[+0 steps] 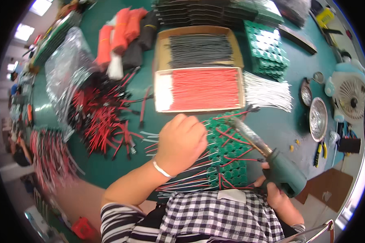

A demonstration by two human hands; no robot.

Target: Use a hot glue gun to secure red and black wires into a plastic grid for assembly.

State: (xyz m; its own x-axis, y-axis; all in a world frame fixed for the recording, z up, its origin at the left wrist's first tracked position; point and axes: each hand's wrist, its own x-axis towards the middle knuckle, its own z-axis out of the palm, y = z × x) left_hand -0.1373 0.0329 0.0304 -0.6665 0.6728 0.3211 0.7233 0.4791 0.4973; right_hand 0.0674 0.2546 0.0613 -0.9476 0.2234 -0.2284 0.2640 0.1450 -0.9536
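Observation:
My left hand is closed in a fist above the left edge of a green circuit board panel. Whatever its fingers hold is hidden behind the knuckles. Red, black and white wires stick out leftward from the panel, and short red leads lie across it. In my right hand is a dark green heat gun, whose metal nozzle points up and left over the panel's far part. Fingers of this hand show below and beside the gun's body.
Beyond the panel are a box of red wires, a box of grey wires and white wires. A red-black lead pile lies left. Right are stacked green boards, a metal bowl, pliers and a fan.

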